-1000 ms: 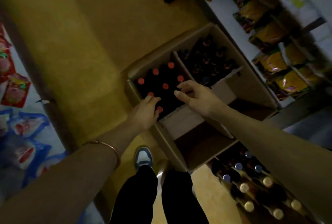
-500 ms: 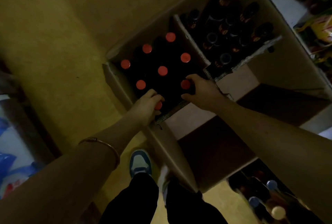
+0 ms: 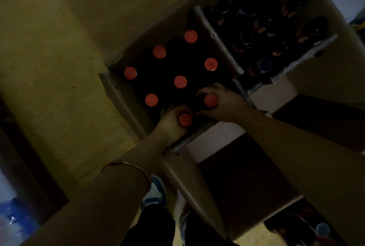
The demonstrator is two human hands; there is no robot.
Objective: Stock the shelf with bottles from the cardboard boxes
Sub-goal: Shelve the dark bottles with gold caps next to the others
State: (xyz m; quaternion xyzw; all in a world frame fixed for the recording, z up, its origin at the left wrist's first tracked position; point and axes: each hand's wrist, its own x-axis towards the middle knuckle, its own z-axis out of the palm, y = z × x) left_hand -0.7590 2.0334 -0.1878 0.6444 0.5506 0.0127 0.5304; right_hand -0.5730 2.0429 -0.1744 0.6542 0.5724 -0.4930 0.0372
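Note:
An open cardboard box (image 3: 118, 95) on the floor holds several dark bottles with red caps (image 3: 180, 82). My left hand (image 3: 170, 121) grips the neck of the nearest red-capped bottle (image 3: 185, 120) at the box's front edge. My right hand (image 3: 223, 103) curls round the neck of the red-capped bottle (image 3: 210, 100) beside it. Both bottles stand inside the box. A second box (image 3: 304, 58) to the right holds several dark bottles with dark caps (image 3: 264, 64).
Open box flaps (image 3: 262, 99) spread toward me on the right. My shoe (image 3: 156, 190) and dark trouser legs stand just below the box. More bottles (image 3: 322, 228) sit at the bottom right. Yellowish floor (image 3: 59, 68) lies to the left.
The view has dropped closer to the box. Both hands have gone from reaching over the caps to closing round the necks of the two nearest red-capped bottles.

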